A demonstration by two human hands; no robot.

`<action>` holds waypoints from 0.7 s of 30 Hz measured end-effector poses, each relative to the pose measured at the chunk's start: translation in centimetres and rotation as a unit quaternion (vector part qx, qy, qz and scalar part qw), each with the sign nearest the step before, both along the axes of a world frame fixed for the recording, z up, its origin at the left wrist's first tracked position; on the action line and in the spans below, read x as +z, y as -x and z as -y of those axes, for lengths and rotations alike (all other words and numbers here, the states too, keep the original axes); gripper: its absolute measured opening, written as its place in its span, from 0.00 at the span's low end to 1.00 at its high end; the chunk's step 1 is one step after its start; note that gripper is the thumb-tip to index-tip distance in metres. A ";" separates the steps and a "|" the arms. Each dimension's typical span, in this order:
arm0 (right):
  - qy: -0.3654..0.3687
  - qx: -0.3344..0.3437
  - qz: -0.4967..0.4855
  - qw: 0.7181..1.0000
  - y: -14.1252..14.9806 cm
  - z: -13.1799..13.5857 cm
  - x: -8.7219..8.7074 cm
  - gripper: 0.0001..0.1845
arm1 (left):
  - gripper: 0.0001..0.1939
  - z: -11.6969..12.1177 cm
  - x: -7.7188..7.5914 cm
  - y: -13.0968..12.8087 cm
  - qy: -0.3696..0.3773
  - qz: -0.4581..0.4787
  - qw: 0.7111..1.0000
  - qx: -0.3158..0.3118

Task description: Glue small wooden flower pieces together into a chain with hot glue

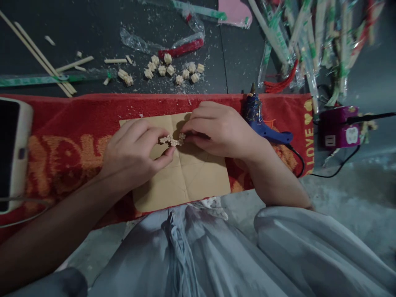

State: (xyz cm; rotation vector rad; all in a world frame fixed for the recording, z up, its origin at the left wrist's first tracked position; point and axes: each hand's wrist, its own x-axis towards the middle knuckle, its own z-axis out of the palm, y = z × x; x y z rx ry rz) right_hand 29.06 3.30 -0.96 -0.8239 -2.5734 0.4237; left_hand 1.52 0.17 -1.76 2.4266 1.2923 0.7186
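Observation:
My left hand [139,146] pinches a small, knobbly cluster of cut stick pieces [173,141] between thumb and forefinger. At the other end of the same pale cluster, my right hand [213,128] has its fingers closed, their tips partly hidden behind the knuckles. Both hands hover over or rest on a creased tan sheet [182,179]; contact with it I cannot make out. Just beyond my right hand, a blue glue gun [262,121] lies on the red towel [102,109]. Several similar small clusters [170,70] sit on the dark table past the towel.
A phone [18,152] lies at the left. Long thin sticks [43,53] and plastic wrappers [148,43] are on the table [102,24]. Many wrapped chopsticks [312,37] pile at upper right. A purple box [338,126] stands at the right beside black cables [343,165].

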 end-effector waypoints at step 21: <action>0.038 0.009 -0.011 0.999 -0.6 -0.1 0.6 0.13 | 0.09 -0.4 0.5 -0.2 0.059 -0.002 0.998 0.013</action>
